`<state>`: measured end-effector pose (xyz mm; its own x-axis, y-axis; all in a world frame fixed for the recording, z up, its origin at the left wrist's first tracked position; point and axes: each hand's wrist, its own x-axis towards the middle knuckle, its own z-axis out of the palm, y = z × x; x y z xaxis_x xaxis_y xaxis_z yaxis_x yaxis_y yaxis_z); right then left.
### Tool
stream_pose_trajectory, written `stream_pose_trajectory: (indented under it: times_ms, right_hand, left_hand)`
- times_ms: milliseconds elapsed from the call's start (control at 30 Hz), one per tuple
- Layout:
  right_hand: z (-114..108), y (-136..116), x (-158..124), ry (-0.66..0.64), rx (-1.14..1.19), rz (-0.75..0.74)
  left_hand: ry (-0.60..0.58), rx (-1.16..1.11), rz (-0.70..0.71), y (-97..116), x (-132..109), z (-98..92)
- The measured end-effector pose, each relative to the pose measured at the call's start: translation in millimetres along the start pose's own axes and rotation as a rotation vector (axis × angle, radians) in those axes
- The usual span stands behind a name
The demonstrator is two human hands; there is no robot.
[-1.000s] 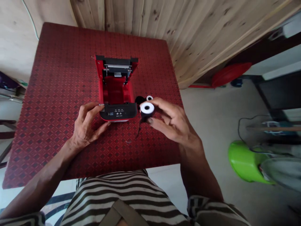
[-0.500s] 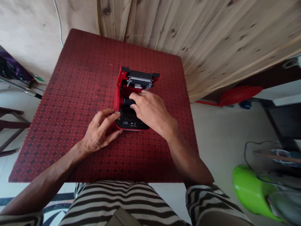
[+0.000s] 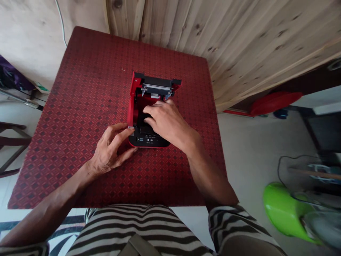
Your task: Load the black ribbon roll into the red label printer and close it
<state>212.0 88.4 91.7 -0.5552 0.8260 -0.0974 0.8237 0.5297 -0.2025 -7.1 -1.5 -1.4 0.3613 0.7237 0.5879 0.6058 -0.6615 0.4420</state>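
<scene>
On the table stands a red and black label printer [image 3: 149, 140], its lid [image 3: 157, 82] tipped up and back so the dark inside shows. My left hand [image 3: 110, 147] steadies its near left corner, fingertips on the side edge and thumb against the front. My right hand [image 3: 170, 124] reaches into the printer's bay from the right, with thumb and fingers curled down together. Whatever lies between those fingers is dark and mostly hidden by the hand.
A red patterned cloth covers the table [image 3: 80, 89]. Wooden planks [image 3: 170, 25] line the wall behind it. To the right on the floor sits a green plastic tub [image 3: 282, 209], with a cable near it. A dark wooden stool [image 3: 13, 142] stands at left.
My right hand has shifted slightly left and deeper into the printer. The dark piece that showed by its fingertips is less visible now. My left hand keeps its place on the corner.
</scene>
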Motion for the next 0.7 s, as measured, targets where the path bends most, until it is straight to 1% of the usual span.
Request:
stream_pose_trajectory:
  times_ms: [133,200,267,300,367,467,500,567,633,700]
  right_hand:
    - [-0.9,5.5,-36.4,0.223,0.312,-0.164]
    - [5.0,6.2,-53.2,0.320,0.368,-0.197]
    - [14.3,5.5,-63.0,0.403,0.361,-0.200]
    - [19.2,4.9,-65.0,0.437,0.352,-0.200]
    - [27.6,3.2,-65.1,0.502,0.323,-0.205]
    - [34.2,-0.3,-62.0,0.601,0.221,-0.214]
    - [35.1,-1.7,-61.6,0.641,0.182,-0.208]
    - [36.8,-5.1,-62.2,0.713,0.127,-0.191]
    - [39.6,-8.7,-64.4,0.766,0.099,-0.186]
    - [44.0,-12.1,-67.1,0.802,0.077,-0.204]
  left_hand:
    - [-0.001,0.005,0.007,1.8,-0.2,-0.9]
    - [0.003,-0.018,-0.007,4.1,2.6,-5.1]
    - [0.019,-0.051,-0.030,5.5,11.2,-12.8]
    - [0.026,-0.061,-0.038,5.1,18.7,-17.4]
    - [0.040,-0.059,-0.041,0.8,41.2,-26.3]
    - [0.089,-0.024,-0.063,-13.6,87.0,-32.4]
    - [0.081,-0.037,-0.074,-19.0,101.9,-31.9]
    - [-0.010,-0.106,-0.092,-26.6,125.0,-28.4]
    - [-0.064,-0.158,-0.099,-26.8,134.4,-24.7]
    - [-0.057,-0.149,-0.063,-20.0,129.5,-23.5]
